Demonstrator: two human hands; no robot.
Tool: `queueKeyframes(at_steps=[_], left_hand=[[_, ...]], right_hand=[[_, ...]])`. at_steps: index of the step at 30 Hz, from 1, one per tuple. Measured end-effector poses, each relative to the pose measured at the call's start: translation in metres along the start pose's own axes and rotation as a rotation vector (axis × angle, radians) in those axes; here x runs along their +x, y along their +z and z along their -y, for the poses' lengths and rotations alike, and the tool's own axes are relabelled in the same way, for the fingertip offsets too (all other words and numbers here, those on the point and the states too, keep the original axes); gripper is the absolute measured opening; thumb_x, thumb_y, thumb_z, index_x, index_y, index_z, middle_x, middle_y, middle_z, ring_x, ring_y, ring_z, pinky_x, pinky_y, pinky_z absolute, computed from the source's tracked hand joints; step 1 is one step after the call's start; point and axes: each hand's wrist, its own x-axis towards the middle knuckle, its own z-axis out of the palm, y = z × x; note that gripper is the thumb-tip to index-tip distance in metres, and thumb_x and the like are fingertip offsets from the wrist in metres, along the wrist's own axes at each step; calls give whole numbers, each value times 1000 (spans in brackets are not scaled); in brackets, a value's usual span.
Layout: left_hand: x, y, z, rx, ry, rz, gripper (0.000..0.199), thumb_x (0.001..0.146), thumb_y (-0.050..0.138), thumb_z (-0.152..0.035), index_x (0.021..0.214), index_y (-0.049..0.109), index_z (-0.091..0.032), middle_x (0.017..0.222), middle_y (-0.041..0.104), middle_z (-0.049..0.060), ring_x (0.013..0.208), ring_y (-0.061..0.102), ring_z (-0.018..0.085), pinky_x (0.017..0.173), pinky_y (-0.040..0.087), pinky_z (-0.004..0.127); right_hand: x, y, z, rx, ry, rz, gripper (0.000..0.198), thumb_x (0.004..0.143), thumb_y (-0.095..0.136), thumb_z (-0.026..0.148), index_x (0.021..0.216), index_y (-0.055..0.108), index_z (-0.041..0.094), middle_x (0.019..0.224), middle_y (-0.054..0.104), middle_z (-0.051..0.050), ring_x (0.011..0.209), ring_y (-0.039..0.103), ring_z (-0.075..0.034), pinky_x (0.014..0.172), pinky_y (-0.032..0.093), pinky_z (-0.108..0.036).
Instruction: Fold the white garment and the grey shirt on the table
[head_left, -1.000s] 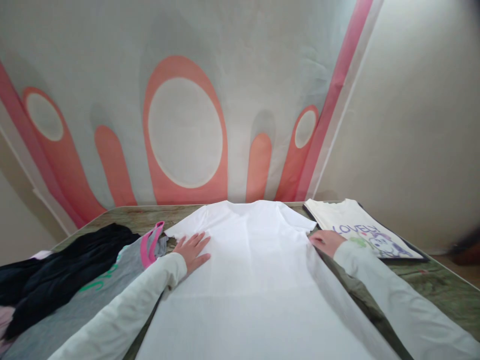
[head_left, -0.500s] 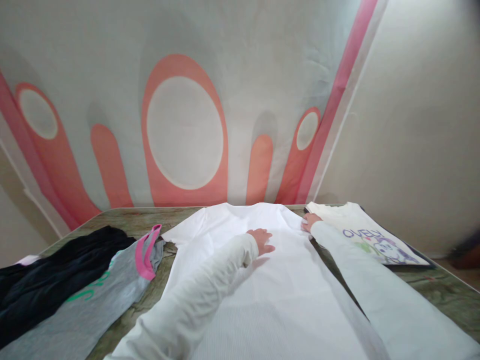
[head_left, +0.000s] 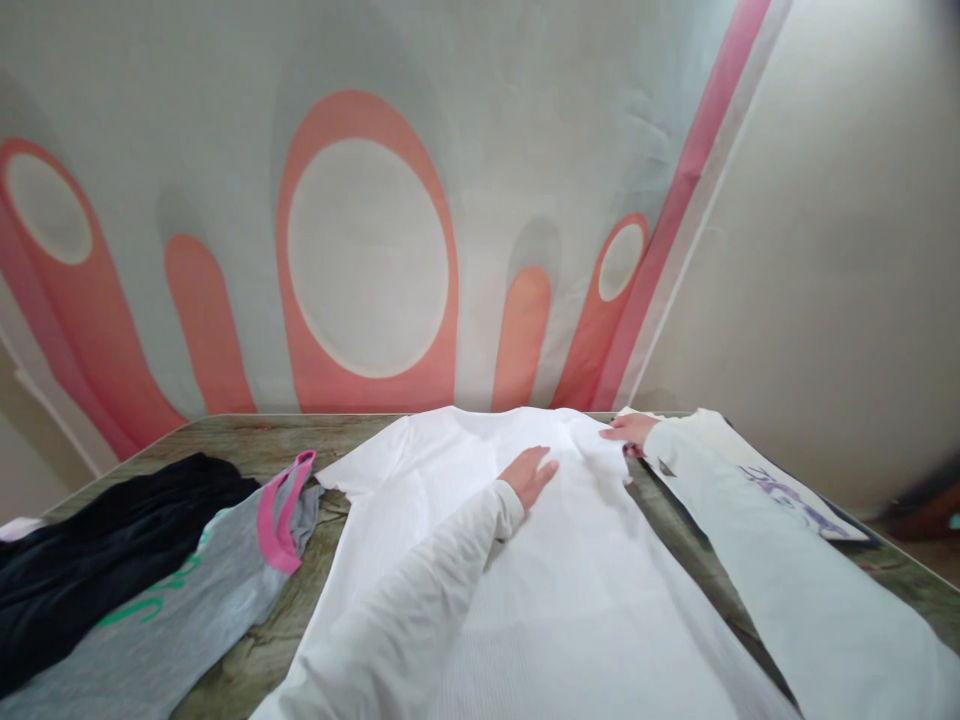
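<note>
A white T-shirt point(head_left: 577, 580) lies spread over the middle of the table, its collar towards the far edge. My left hand point(head_left: 529, 477) rests on the upper chest of the shirt, fingers stretched out, holding nothing. At the shirt's right sleeve, my right hand point(head_left: 634, 431) pinches the edge of the cloth between thumb and fingers. The sleeve beside it looks slightly puckered, and my right forearm partly covers a cream printed shirt point(head_left: 720, 445).
A grey shirt with pink trim point(head_left: 217, 600) and a black garment point(head_left: 127, 530) lie on the left side of the wood-patterned table point(head_left: 255, 435). Behind the table's far edge stands a wall with pink and orange shapes point(head_left: 371, 390).
My right hand has moved slightly right, and the right sleeve is now spread further out. My left hand has shifted a little on the chest. The view has turned slightly.
</note>
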Motion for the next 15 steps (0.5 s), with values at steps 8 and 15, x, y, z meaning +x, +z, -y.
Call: queueKeyframes(at_steps=[8, 15], left_hand=[[7, -46, 14, -1262, -555, -58, 67, 80, 22, -65, 121, 31, -13, 116, 48, 17, 88, 59, 21, 76, 48, 37], [5, -38, 19, -1396, -600, -209, 59, 80, 53, -41, 129, 25, -22, 90, 60, 8, 65, 62, 18, 65, 51, 37]], right_hand=[[-4, 84, 90, 390, -131, 172, 7, 79, 57, 16, 85, 53, 15, 74, 58, 0, 64, 56, -8, 54, 48, -20], [-54, 82, 95, 375, -238, 301, 26, 72, 64, 25, 94, 55, 13, 85, 60, -5, 70, 55, -13, 62, 46, -28]])
